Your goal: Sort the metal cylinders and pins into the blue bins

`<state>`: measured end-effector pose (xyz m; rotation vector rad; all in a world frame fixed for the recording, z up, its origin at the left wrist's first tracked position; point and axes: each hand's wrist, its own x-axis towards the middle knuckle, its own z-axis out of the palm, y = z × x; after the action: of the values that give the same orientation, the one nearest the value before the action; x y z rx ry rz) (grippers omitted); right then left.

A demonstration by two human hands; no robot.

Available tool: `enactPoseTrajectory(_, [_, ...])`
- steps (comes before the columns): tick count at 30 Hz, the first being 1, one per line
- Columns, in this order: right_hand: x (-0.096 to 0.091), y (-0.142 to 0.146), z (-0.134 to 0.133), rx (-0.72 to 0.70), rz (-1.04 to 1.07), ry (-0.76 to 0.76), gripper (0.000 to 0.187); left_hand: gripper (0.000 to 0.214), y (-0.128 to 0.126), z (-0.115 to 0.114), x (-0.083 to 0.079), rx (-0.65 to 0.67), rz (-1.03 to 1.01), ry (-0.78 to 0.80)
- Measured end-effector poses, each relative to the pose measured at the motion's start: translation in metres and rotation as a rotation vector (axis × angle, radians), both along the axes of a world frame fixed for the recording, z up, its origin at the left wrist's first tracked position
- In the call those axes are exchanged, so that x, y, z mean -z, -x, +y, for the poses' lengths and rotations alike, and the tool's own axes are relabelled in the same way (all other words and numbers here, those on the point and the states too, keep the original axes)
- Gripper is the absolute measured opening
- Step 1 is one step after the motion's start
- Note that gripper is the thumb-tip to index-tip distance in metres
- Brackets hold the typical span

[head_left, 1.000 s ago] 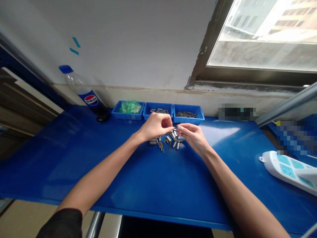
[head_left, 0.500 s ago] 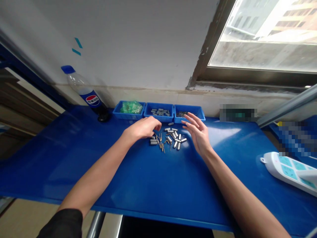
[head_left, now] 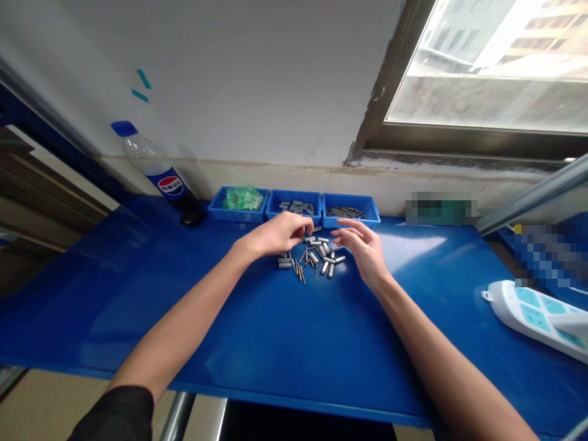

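Several small grey metal sleeves and thin brass-tipped pins lie in a loose pile on the blue table. My left hand hovers over the pile's left side with its fingertips pinched together; what they hold is too small to name. My right hand is just right of the pile, palm turned inward, fingers apart and slightly curled, holding nothing I can see. A small gap over the pile separates the two hands.
Three small blue bins stand along the wall: one with green parts, one with grey sleeves, one with dark pins. A cola bottle leans at the back left. A white power strip lies at the right.
A second ago both hands pinched a part together above the pile. They then parted, the right opening wide. Now the left has lifted with a pinch and the right has moved back inward.
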<state>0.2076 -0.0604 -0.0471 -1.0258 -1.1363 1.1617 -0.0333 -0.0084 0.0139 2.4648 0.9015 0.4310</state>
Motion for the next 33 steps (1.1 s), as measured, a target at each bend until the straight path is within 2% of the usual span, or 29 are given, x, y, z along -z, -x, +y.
enactPoseTrajectory(5, [-0.002, 0.004, -0.002, -0.064, -0.131, -0.006, 0.032, 0.023, -0.013, -0.007, -0.005, -0.01, -0.162, -0.111])
enactPoseTrajectory(9, [-0.003, 0.005, -0.004, -0.148, -0.094, 0.042, 0.035, 0.02, -0.017, -0.011, -0.006, -0.003, -0.185, -0.127])
enactPoseTrajectory(14, [0.005, 0.004, -0.002, -0.174, -0.031, 0.059, 0.03, 0.016, -0.02, -0.014, -0.007, 0.007, -0.18, -0.114])
enactPoseTrajectory(18, [0.007, 0.003, 0.0, -0.135, -0.047, 0.018, 0.025, 0.012, -0.018, -0.013, -0.004, -0.016, -0.098, -0.058])
enactPoseTrajectory(22, [0.003, 0.001, 0.001, 0.001, -0.021, -0.057, 0.024, 0.004, -0.014, -0.013, 0.001, -0.053, 0.075, 0.012])
enactPoseTrajectory(24, [0.002, 0.0, 0.002, 0.047, 0.011, -0.081, 0.029, 0.007, -0.014, -0.014, 0.004, -0.063, 0.14, 0.043])
enactPoseTrajectory(28, [0.002, -0.002, 0.004, 0.054, 0.039, -0.083, 0.04, 0.01, -0.017, -0.017, 0.012, -0.075, 0.179, 0.057])
enactPoseTrajectory(33, [0.001, -0.001, 0.002, 0.026, 0.034, -0.068, 0.031, 0.021, -0.023, -0.021, 0.017, -0.151, 0.19, 0.048])
